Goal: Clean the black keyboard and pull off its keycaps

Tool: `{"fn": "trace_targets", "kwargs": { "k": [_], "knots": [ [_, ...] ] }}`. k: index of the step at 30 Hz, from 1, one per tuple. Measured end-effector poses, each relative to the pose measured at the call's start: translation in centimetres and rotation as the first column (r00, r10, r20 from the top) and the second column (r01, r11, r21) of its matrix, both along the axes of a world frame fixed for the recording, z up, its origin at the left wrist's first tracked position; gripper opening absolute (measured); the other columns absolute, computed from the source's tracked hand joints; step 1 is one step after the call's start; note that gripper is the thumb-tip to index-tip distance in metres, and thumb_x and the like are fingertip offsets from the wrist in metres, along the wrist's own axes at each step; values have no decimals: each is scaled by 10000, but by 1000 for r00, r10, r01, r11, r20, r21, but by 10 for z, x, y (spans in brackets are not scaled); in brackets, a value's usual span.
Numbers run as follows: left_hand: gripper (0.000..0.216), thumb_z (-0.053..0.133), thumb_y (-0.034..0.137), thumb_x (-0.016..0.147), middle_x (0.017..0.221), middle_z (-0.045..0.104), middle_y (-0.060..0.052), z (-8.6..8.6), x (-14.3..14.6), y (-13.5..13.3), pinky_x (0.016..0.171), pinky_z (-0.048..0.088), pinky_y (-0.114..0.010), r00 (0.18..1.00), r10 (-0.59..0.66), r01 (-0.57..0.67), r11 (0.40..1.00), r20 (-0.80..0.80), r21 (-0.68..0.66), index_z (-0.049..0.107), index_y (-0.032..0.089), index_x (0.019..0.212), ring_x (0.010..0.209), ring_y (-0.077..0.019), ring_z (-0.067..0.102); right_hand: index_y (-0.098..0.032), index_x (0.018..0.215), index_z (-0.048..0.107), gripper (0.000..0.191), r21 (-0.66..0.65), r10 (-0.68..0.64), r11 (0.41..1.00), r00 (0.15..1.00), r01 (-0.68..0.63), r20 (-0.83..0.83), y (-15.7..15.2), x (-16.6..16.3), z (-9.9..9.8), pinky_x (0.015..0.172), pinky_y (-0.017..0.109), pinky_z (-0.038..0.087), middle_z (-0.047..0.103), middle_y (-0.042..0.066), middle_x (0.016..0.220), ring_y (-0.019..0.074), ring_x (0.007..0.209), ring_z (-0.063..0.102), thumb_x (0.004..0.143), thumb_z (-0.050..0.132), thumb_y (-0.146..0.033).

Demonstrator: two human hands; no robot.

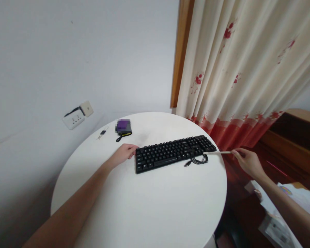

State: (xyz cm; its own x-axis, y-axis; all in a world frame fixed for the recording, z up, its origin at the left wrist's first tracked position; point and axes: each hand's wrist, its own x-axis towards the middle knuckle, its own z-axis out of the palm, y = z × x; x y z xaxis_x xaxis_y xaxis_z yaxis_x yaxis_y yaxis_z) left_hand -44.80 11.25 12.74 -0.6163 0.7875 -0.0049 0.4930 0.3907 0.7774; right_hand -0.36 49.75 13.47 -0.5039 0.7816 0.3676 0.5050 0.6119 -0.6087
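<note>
A black keyboard [170,151] lies flat on the round white table [155,213]. At its left end my left hand [125,152] is closed, its fingers curled against the upper left corner. My right hand [245,160] is off the table's right edge, pinching the end of a thin, pale, flat stick [222,152]. The stick points left, and its far tip reaches the keyboard's lower right part, by the coiled cable. That black cable [203,160] with a USB plug [187,164] lies bundled along the keyboard's front edge. What the tip touches is too small to tell.
Toward the table's back left are a small dark pouch [124,132] with a blurred purple top and a small dark item with thin pale ends [102,132]. A wall socket [74,119] is at left. A curtain [222,86] hangs behind; papers [299,198] lie low at right.
</note>
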Motion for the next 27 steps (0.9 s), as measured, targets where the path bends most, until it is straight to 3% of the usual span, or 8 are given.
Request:
{"fn": "trace_targets", "kwargs": {
  "k": [10,16,27],
  "knots": [
    [414,493,518,830,535,558,1,5,5,1,521,333,-263,1000,8,-8,1000,22,-1,676,162,724,492,-142,447,-159,846,733,441,42,-129,991,991,128,22,40,35,1,555,354,418,717,142,690,222,540,609,829,567,-567],
    [418,488,510,837,569,577,-5,6,6,1,528,343,-264,1000,13,-13,1000,21,-16,675,148,740,495,-135,445,-158,761,720,312,38,-278,960,959,276,50,30,44,17,536,380,386,714,191,696,201,472,566,845,599,-433],
    [425,463,508,851,546,552,5,1,1,0,513,327,-251,1000,-10,10,1000,-16,-26,669,150,748,496,-139,448,-134,656,690,441,-194,-387,908,920,370,-58,-2,14,13,415,295,309,589,46,489,140,383,427,805,563,-529]
  ]
}}
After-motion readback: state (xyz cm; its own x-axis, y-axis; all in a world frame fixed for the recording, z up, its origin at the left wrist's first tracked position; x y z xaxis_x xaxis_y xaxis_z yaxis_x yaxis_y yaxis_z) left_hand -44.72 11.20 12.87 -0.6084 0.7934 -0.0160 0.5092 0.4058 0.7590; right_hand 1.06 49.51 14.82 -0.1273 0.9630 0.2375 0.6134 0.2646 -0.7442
